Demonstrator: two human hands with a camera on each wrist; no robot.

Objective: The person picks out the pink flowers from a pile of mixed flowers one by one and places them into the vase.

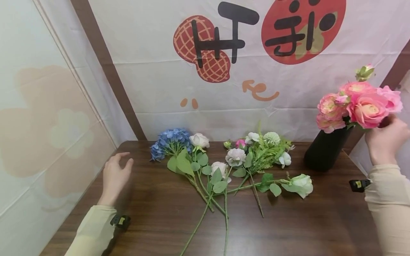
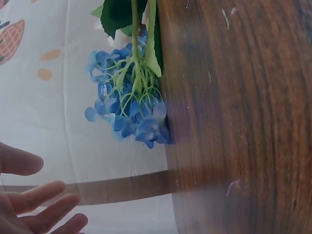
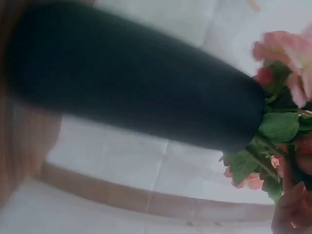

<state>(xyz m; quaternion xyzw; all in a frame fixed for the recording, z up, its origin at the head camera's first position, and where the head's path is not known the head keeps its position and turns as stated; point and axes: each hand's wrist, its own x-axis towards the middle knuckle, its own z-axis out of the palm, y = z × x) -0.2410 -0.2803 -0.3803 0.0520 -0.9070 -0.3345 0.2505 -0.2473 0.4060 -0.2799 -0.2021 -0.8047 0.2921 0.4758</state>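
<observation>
My right hand [image 1: 387, 138] is at the right side of the pink flowers [image 1: 368, 108], its curled fingers gripping at a blossom and partly hidden by it. These flowers stand in a tall black vase [image 1: 326, 149]. In the right wrist view, the fingers [image 3: 290, 195] show among leaves and stems just beyond the mouth of the vase [image 3: 141, 78]. Holding nothing, my left hand [image 1: 116, 176] hovers over the left side of the table, thumb and fingers spread apart. Nearest to it lies a blue hydrangea [image 1: 173, 142], also seen in the left wrist view.
Several loose stems lie across the brown wooden table [image 1: 153, 220]. They include white roses [image 1: 235, 156], a pale green rose [image 1: 302, 185] and a leafy spray [image 1: 267, 156] with white blooms. A printed cloth [image 1: 144, 85] hangs behind the table, another at the left.
</observation>
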